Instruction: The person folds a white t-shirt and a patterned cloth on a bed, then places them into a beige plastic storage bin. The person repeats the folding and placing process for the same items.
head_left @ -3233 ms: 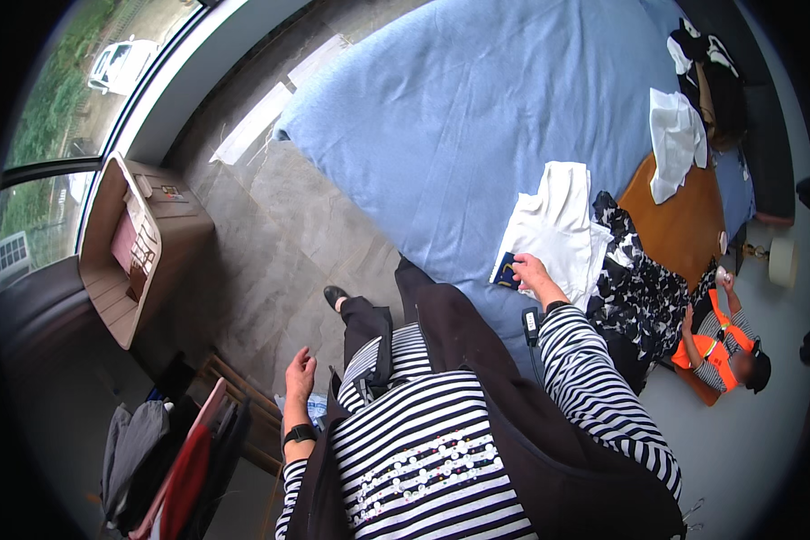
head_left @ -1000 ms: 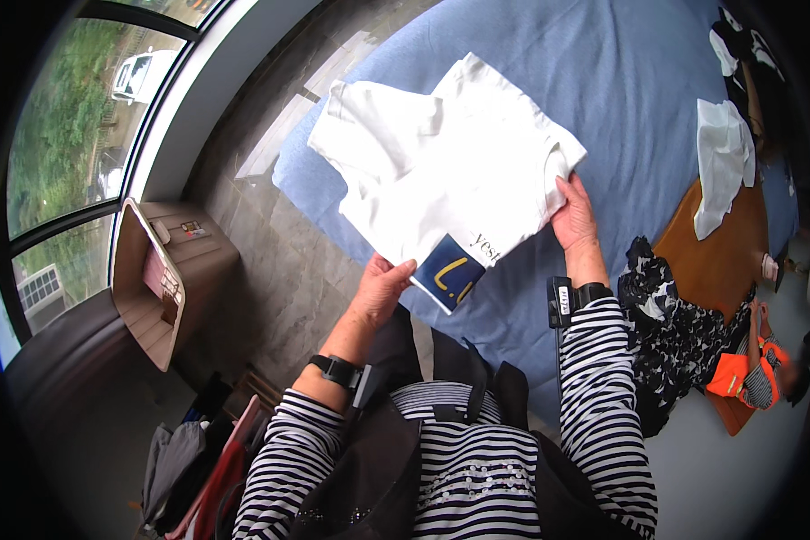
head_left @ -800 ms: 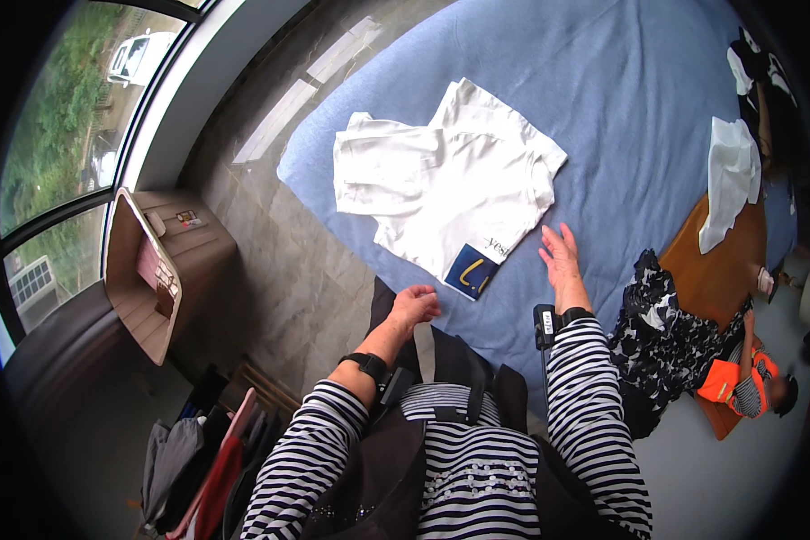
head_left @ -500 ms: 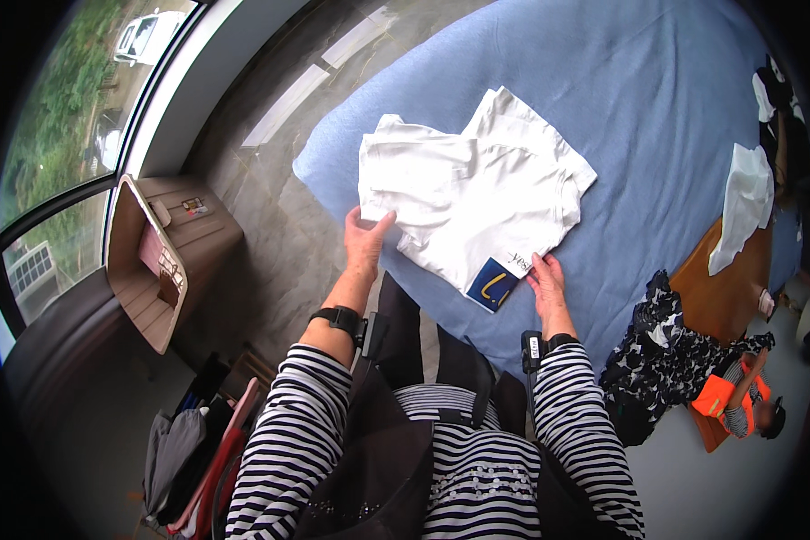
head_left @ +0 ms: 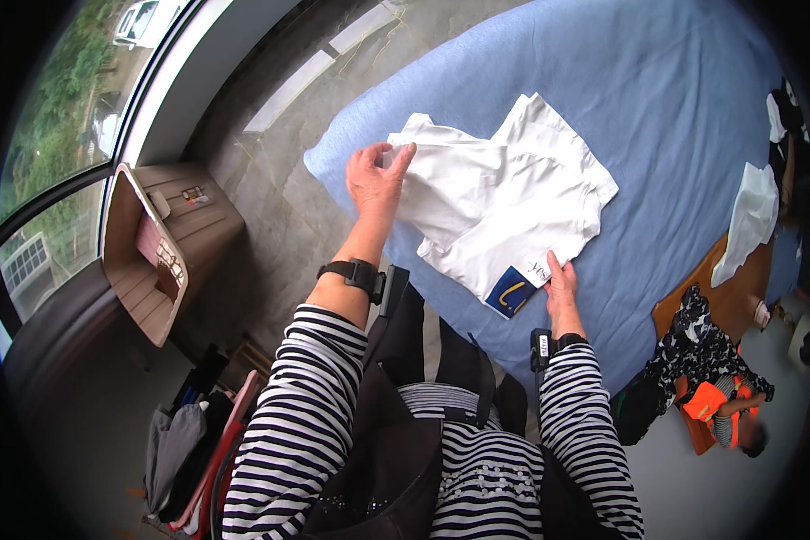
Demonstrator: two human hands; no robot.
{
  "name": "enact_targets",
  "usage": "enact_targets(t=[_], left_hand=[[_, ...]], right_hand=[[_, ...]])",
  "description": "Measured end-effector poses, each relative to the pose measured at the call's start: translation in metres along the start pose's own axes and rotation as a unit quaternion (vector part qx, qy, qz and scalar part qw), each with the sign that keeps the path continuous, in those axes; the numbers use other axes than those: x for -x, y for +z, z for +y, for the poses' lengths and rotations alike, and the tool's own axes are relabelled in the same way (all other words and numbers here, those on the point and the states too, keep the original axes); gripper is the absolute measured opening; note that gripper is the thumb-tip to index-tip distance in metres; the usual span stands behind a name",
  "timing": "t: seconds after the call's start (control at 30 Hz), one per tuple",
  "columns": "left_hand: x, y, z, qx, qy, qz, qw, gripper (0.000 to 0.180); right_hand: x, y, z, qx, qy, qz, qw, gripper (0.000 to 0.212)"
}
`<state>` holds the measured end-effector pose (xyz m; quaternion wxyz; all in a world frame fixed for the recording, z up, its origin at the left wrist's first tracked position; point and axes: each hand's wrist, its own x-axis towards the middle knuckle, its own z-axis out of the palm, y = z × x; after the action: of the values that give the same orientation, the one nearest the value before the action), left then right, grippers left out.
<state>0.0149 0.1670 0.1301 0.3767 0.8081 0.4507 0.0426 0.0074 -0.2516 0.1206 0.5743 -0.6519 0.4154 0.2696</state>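
A white T-shirt [head_left: 504,180] lies partly folded on the blue cloth-covered table, its sleeves and hem at different angles. Near its lower corner is a dark blue printed patch [head_left: 511,292] with a yellow mark, and dark lettering beside it. At the shirt's left edge my left hand [head_left: 375,184] is closed, thumb and curled fingers pinching the fabric. My right hand [head_left: 562,292] grips the lower right edge beside the lettering, thumb on top and fingers partly hidden. Both wrists wear black straps with small devices.
The blue cloth [head_left: 666,108] covers the large table. A brown plastic bin [head_left: 202,234] stands left by the window. Clothes [head_left: 184,450] hang at lower left. To the right are a white cloth [head_left: 747,220], a black-and-white patterned garment [head_left: 693,342] and another person in an orange vest [head_left: 724,405].
My left hand has moved up along the shirt's left edge, away from me. My right hand stays at the lettered corner. The whole view has shifted slightly.
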Motion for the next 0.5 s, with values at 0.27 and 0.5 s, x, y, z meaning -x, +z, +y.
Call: enact_targets(t=[0.27, 0.5], left_hand=[[-0.024, -0.004, 0.004, 0.106, 0.061, -0.028, 0.992, 0.022], [-0.041, -0.006, -0.001, 0.215, 0.044, -0.072, 0.973, 0.024]], right_hand=[[-0.003, -0.003, 0.011, 0.036, -0.037, 0.013, 0.999, 0.057], [0.003, -0.004, 0.012, 0.018, -0.020, 0.020, 0.999, 0.056]])
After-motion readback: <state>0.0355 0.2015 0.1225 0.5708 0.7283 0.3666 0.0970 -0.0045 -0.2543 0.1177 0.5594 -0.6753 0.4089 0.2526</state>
